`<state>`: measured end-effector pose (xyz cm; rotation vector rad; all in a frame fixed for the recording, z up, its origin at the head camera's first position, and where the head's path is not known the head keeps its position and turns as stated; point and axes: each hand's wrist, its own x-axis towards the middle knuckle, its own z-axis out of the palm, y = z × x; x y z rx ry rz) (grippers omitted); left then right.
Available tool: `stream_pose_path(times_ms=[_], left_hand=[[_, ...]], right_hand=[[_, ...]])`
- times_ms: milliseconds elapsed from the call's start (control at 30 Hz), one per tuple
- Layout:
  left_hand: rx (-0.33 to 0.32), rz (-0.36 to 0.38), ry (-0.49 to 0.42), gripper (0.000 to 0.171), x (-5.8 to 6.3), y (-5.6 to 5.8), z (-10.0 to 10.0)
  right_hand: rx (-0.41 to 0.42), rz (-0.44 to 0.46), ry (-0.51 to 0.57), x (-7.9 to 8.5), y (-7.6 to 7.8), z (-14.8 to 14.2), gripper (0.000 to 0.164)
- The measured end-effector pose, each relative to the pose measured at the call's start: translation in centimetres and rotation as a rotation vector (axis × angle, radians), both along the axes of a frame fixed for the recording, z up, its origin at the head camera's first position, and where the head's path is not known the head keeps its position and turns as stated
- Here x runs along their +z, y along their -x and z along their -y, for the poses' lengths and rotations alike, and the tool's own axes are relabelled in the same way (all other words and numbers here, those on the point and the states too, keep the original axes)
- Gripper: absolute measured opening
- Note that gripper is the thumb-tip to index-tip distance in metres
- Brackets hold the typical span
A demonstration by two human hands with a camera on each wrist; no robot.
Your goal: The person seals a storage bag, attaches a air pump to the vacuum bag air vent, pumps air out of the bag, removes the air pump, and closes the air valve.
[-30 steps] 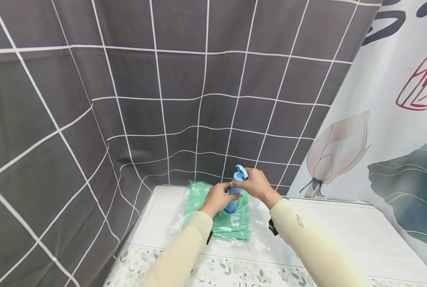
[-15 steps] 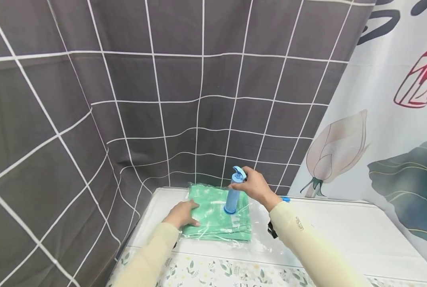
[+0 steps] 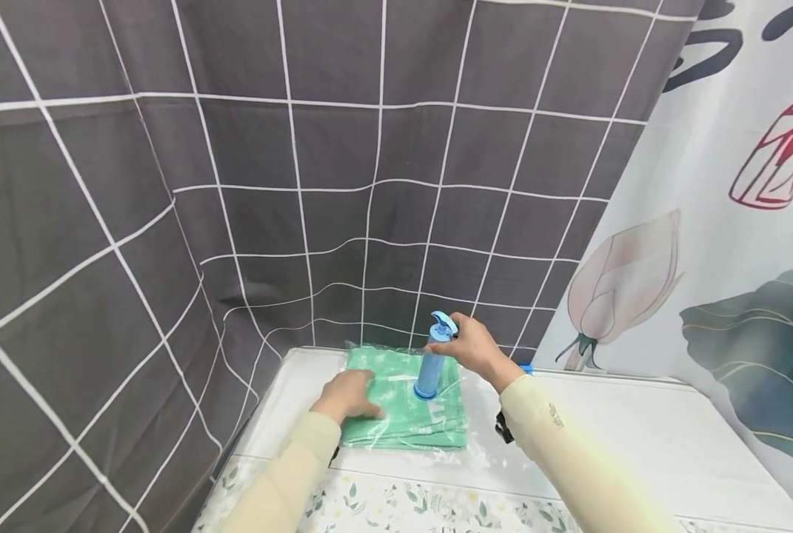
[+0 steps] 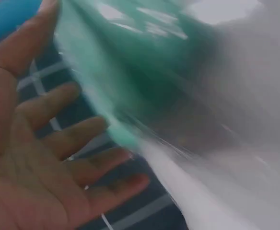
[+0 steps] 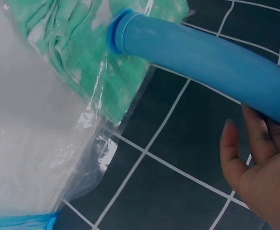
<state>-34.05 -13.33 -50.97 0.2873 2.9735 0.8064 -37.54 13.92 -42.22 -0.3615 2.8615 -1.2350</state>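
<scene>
A blue hand pump (image 3: 429, 376) stands slightly tilted on a clear plastic vacuum bag (image 5: 39, 139) with folded green cloth (image 3: 389, 418) inside. My right hand (image 3: 476, 346) grips the pump near its top, below the light blue curved handle (image 3: 446, 322). In the right wrist view, the pump's dark blue base ring (image 5: 118, 31) meets the bag. My left hand (image 3: 349, 394) lies at the bag's left edge, palm toward the cloth. Its fingers (image 4: 73, 136) are spread and relaxed in the left wrist view, beside the blurred plastic.
The bag lies on a white tabletop (image 3: 623, 429) with a flower-patterned front strip (image 3: 389, 496). Behind and left hangs a dark grid curtain (image 3: 329, 148). A white printed curtain (image 3: 636, 296) is at the right. A blue strip (image 5: 20, 221) runs along one bag end.
My left hand has left the pump and moved left to the bag's edge, then shifted slightly right. My right hand keeps its grip on the pump, which stays almost in place.
</scene>
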Motion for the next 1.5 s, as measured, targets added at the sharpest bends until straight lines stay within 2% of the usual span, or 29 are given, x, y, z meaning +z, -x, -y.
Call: stream_pose_path(times_ms=[133,200,300,433,567,700,767,833,933,967,1000,1100,1167,1200,1500], left_hand=[[-0.07,-0.043,-0.297,0.093,1.0,0.4,-4.5],[-0.076,-0.058,-0.429,0.091,1.2,0.7,-6.9],[-0.041,-0.108,-0.502,0.077,1.3,1.3,-9.5],[0.009,-0.195,-0.481,0.054,1.2,1.9,-11.1],[0.011,-0.228,-0.448,0.057,1.2,2.1,-11.3],[0.012,-0.23,-0.449,0.058,1.3,2.0,-11.2],[0.02,-0.238,-0.451,0.056,1.3,2.1,-11.1],[0.025,-0.249,-0.44,0.056,1.1,2.1,-11.1],[0.011,-0.273,-0.445,0.055,0.8,2.1,-11.1],[-0.002,-0.305,-0.442,0.057,-0.1,2.6,-11.1],[-0.007,-0.31,-0.447,0.056,-0.2,2.5,-11.1],[-0.009,-0.304,-0.46,0.056,-0.4,2.4,-11.3],[0.003,-0.286,-0.463,0.057,-0.5,2.3,-11.4],[0.018,-0.253,-0.466,0.057,0.3,1.8,-11.5],[0.02,-0.27,-0.446,0.055,0.8,1.8,-11.6]], right_hand=[[0.005,-0.021,0.005,-0.4,-0.3,-0.3,0.046],[0.011,-0.035,0.019,-0.5,-0.4,-0.3,0.045],[0.027,-0.053,0.026,-0.5,-0.2,-0.2,0.044],[0.051,-0.078,-0.027,0.3,0.1,-0.4,0.049],[0.093,-0.137,-0.102,2.5,-0.1,-0.7,0.053],[0.171,-0.272,-0.312,5.5,-0.6,-0.1,0.039],[0.211,-0.349,-0.438,6.4,-0.7,0.4,0.03],[0.233,-0.391,-0.511,6.6,-0.5,0.8,0.025],[0.258,-0.395,-0.523,6.3,-0.2,0.9,0.021],[0.264,-0.393,-0.514,6.2,-0.1,0.8,0.02],[0.27,-0.394,-0.509,6.2,-0.1,0.7,0.019],[0.286,-0.414,-0.492,6.3,-0.1,0.4,0.018],[0.29,-0.433,-0.481,7.0,-0.1,0.1,0.018],[0.286,-0.441,-0.478,7.6,-0.2,0.0,0.019],[0.218,-0.52,-0.493,16.4,-1.0,-0.7,0.023]])
